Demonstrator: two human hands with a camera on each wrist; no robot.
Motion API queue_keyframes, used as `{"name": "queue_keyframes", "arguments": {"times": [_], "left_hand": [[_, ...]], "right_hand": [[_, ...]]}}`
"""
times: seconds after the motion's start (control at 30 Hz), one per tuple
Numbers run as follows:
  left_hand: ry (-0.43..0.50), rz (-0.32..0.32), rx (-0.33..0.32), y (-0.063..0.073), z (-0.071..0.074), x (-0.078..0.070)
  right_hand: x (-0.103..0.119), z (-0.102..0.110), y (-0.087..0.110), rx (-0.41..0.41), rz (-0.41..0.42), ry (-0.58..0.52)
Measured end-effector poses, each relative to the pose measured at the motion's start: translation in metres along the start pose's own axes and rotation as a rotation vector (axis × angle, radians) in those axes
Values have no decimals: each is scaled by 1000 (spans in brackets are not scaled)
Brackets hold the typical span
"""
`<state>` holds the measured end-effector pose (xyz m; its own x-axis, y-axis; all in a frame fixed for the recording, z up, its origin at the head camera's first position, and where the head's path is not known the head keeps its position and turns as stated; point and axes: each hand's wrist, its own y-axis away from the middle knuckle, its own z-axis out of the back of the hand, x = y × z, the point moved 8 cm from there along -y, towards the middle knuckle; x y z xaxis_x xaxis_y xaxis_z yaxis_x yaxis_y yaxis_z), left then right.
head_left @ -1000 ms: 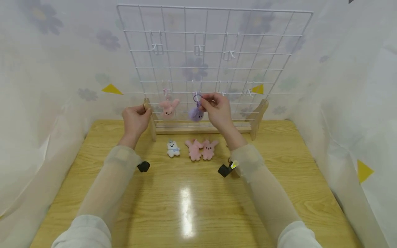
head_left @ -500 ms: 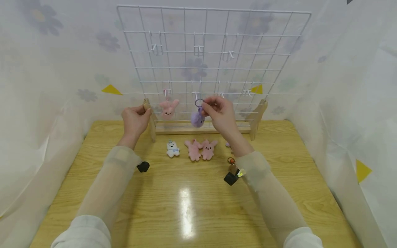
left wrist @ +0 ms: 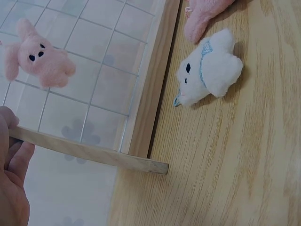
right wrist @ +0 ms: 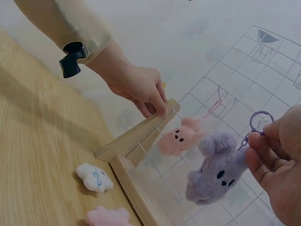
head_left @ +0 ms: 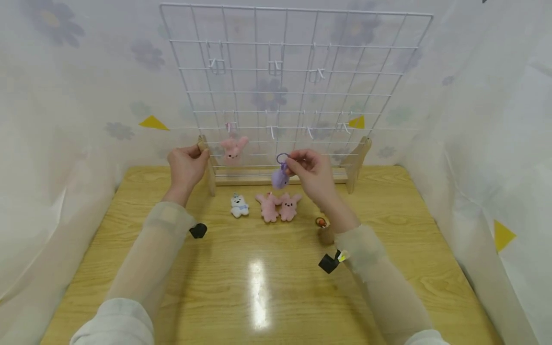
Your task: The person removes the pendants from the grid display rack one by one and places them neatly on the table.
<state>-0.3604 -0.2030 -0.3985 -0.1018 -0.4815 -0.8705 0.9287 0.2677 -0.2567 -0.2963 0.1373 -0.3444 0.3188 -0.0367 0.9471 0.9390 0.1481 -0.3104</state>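
Note:
My right hand (head_left: pixel 314 175) pinches the ring end of a purple plush keychain (right wrist: pixel 218 169) in front of the white wire grid rack (head_left: pixel 297 92). Its purple ring (right wrist: pixel 261 122) stands up beside the fingertips, and the plush hangs below. With thumb and fingers my left hand (head_left: pixel 188 167) grips the rack's left wooden leg (left wrist: pixel 94 154). On a lower-left hook hangs a pink plush keychain (left wrist: pixel 44 61). A white hook (head_left: pixel 270 131) with nothing on it is just above and left of the purple ring.
On the wooden table (head_left: pixel 224 282) lie a white plush (head_left: pixel 239 206) with a blue scarf, two pink plushes (head_left: pixel 279 208) side by side, and a brown plush keychain (head_left: pixel 326 235) partly behind the right wrist. More hooks (head_left: pixel 317 73) line the grid's upper part.
My right hand has drawn the purple plush keychain away from the middle lower hook, down, right and toward me. The left hand keeps its grip on the leg.

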Motion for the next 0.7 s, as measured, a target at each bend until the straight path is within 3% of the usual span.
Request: {"name": "queue_keyframes", "arguments": {"times": [0.33,0.7], "left_hand": [[9,4,2,0,0,1],[10,1,5,1,0,0]], "right_hand": [[-14,0,26,35,-5,21],[-30,11,57,14,-45,-8]]}}
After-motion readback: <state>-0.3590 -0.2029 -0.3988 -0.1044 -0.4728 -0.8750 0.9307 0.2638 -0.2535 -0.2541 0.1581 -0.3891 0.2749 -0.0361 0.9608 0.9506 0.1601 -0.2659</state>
